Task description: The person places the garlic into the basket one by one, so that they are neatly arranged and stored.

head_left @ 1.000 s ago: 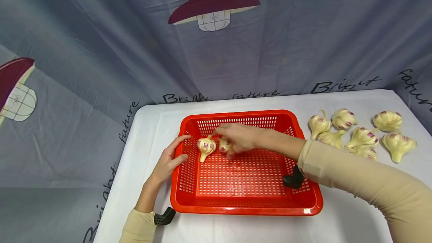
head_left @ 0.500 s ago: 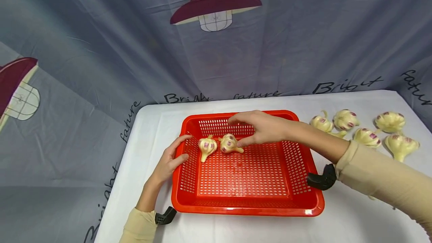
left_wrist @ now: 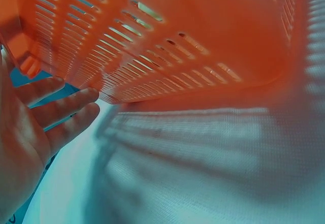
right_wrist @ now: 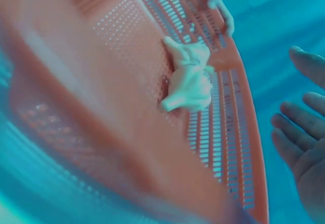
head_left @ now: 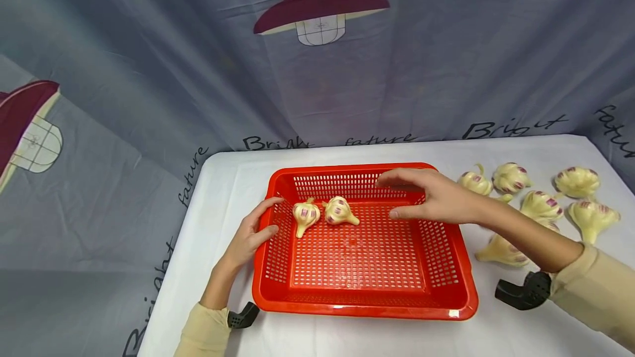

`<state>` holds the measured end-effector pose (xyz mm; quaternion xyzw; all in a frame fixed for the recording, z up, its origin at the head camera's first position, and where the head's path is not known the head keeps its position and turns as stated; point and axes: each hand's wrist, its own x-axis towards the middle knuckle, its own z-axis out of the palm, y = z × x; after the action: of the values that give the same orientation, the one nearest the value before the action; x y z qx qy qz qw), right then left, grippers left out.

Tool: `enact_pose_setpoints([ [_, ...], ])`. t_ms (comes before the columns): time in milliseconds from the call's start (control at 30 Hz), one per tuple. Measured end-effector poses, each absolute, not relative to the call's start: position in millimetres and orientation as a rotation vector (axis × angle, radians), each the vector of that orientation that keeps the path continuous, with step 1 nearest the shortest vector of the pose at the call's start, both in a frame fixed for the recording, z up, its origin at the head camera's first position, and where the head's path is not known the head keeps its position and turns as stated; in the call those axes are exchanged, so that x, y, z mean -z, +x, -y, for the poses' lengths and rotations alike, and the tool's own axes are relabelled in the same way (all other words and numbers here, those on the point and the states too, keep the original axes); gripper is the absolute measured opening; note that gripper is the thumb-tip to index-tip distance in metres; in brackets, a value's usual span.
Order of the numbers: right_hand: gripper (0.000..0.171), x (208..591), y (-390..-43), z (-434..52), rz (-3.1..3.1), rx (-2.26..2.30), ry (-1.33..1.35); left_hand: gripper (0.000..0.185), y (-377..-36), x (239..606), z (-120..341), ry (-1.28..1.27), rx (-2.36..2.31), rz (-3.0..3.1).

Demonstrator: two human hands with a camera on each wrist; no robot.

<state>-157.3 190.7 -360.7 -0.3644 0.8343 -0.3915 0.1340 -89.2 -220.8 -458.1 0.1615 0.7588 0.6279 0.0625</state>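
Observation:
A red perforated plastic basket stands on the white-covered table. Two garlic bulbs with purple patches lie side by side in it: a left bulb and a right bulb. My left hand rests at the basket's left rim, thumb and forefinger over the edge. In the left wrist view its other fingers stretch out straight along the outside of the wall. Over the basket's right end hovers my right hand, fingers parted from the thumb and nothing between them.
Several more garlic bulbs lie on the table right of the basket, among them a far bulb and a near bulb partly behind my right forearm. A grey printed curtain hangs behind the table. Black wrist devices sit on both arms.
My right hand has let go of the right garlic bulb in the basket and moved right, away from it. My left hand has stayed at the rim.

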Motion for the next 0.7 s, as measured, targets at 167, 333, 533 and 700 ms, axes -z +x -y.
enact_pose_setpoints([
  [167, 0.055, 364, -148, -214, -2.435, 1.231, -1.036, 0.054, -90, 457, 220, 0.5, -1.887, -2.297],
  [333, 0.057, 368, -136, -235, -2.47, 1.28, -0.974, 0.054, -90, 458, 221, 0.506, -1.888, -2.299],
  [533, 0.057, 376, -124, -254, -2.483, 1.385, -0.827, 0.054, -89, 457, 221, 0.491, -1.89, -2.293],
  [700, 0.057, 383, -117, -271, -2.462, 1.504, -0.769, 0.054, -89, 456, 220, 0.497, -1.88, -2.299],
])
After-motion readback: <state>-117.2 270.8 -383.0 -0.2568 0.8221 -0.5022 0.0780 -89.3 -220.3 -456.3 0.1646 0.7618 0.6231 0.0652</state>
